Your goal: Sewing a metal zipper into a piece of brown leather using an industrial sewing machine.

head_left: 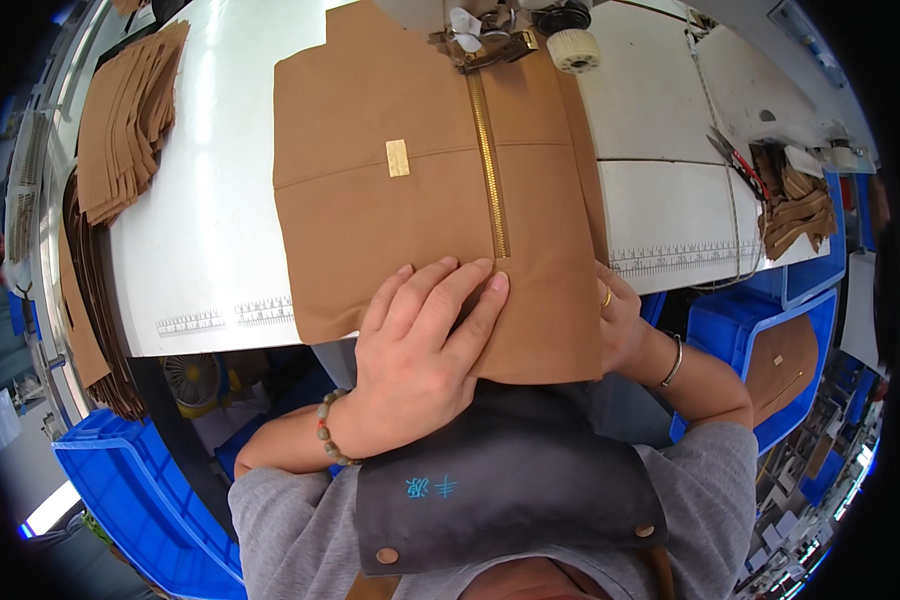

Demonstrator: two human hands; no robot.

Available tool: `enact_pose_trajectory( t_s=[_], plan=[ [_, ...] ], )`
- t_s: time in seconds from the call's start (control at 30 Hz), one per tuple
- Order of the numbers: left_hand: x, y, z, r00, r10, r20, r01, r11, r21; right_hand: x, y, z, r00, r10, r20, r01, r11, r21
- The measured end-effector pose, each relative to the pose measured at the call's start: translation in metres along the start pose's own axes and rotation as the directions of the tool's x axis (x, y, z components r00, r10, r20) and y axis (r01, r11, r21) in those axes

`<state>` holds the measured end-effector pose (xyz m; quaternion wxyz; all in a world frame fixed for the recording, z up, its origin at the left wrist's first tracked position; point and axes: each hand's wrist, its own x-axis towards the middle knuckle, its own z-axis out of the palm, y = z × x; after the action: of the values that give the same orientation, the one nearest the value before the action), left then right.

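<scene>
Here's the left hand (415, 335), spread open and palm-down on the brown fabric panel (370, 235), fingertips right by the lower end of the brass zipper (489, 165)! Over at the panel's near right edge, the right hand (620, 318) tucks its fingers partly underneath; whether they're gripping, I can't tell. Beyond both hands sits the sewing machine (495, 45), with red-handled scissors (748, 172) off beyond the right.
</scene>
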<state>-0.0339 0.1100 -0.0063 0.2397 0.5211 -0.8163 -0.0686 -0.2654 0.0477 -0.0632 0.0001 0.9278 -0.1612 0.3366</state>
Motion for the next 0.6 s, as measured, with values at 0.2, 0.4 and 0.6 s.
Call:
enact_pose_trajectory(
  t_s=[0.2,0.4,0.6],
  plan=[
    [-0.004,0.005,0.002,0.998,0.023,0.057,-0.032,0.987,0.158,0.003,0.003,-0.013,0.998,0.056,0.026,-0.058,0.992,0.109],
    [-0.009,0.010,-0.003,0.990,-0.001,0.141,-0.020,0.989,0.146,0.028,0.028,-0.062,0.957,0.285,-0.047,-0.280,0.955,0.094],
    [-0.015,0.011,0.003,0.990,0.037,0.138,-0.070,0.967,0.243,0.048,0.012,-0.036,0.961,0.237,0.144,-0.259,0.953,0.156]
  ],
)
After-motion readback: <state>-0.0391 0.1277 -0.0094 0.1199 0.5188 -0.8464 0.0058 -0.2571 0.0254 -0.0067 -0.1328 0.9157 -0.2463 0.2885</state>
